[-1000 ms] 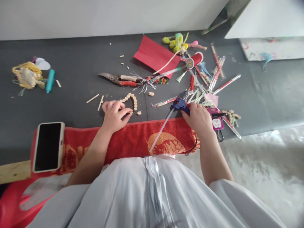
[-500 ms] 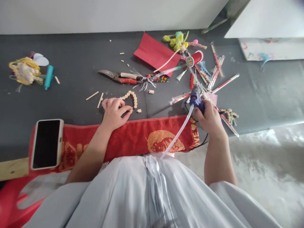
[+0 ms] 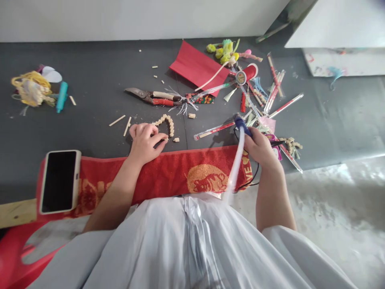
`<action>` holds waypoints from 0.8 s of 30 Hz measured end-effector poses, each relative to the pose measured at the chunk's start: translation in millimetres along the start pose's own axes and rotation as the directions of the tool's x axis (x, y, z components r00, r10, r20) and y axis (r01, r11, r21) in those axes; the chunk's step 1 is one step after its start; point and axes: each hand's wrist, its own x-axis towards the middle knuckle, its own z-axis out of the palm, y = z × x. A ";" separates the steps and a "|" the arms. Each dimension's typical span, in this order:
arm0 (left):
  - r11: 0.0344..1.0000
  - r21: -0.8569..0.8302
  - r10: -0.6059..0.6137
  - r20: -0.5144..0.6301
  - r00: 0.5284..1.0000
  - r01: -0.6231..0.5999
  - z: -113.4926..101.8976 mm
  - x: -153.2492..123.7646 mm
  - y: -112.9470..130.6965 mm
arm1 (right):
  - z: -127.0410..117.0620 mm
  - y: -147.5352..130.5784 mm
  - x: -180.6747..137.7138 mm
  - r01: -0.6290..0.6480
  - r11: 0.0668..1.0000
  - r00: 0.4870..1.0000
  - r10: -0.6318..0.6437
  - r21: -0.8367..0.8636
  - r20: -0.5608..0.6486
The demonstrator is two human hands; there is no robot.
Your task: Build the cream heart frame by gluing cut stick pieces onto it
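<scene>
My right hand [image 3: 262, 149] grips a blue glue gun [image 3: 241, 123]. A long clear glue stick [image 3: 234, 168] sticks out of its back, toward my lap. The gun is lifted off the table, over the right end of a red towel [image 3: 168, 174]. My left hand [image 3: 144, 143] rests on the dark table [image 3: 90, 100], fingertips pressing on the near end of a curved row of small wooden pieces [image 3: 166, 121]. One loose wooden piece [image 3: 176, 140] lies just right of that hand.
A phone [image 3: 59, 181] lies on the towel's left end. Metal shears [image 3: 152, 97], red paper [image 3: 195, 68], a red thread spool [image 3: 247, 74], wrapped sticks [image 3: 275, 94], pompoms [image 3: 224, 50] and a yarn bundle [image 3: 30, 90] are scattered on the table. A white box [image 3: 339, 36] stands at far right.
My right hand has picked the glue gun up off the table and turned it, so the glue stick swung from pointing left toward my lap. The left hand has stayed on the wooden pieces.
</scene>
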 end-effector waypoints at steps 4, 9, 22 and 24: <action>1.000 0.000 0.026 -0.037 0.999 -0.026 0.1 0.3 0.3 | 2.3 7.6 3.3 -0.101 0.836 0.994 0.107 0.539 0.021; 1.000 -0.008 -0.001 -0.010 1.000 0.001 0.7 -0.7 2.1 | 8.5 2.7 -0.8 -0.044 0.566 0.998 -0.020 0.823 0.067; 0.999 -0.021 -0.039 0.039 0.998 0.040 0.2 -1.9 4.8 | 43.3 -51.0 -37.1 -0.136 0.656 0.926 -0.183 0.743 0.331; 0.999 -0.028 -0.040 0.036 0.999 0.041 -0.2 -1.6 5.4 | 47.4 -58.3 -39.8 -0.139 0.699 0.895 -0.213 0.701 0.391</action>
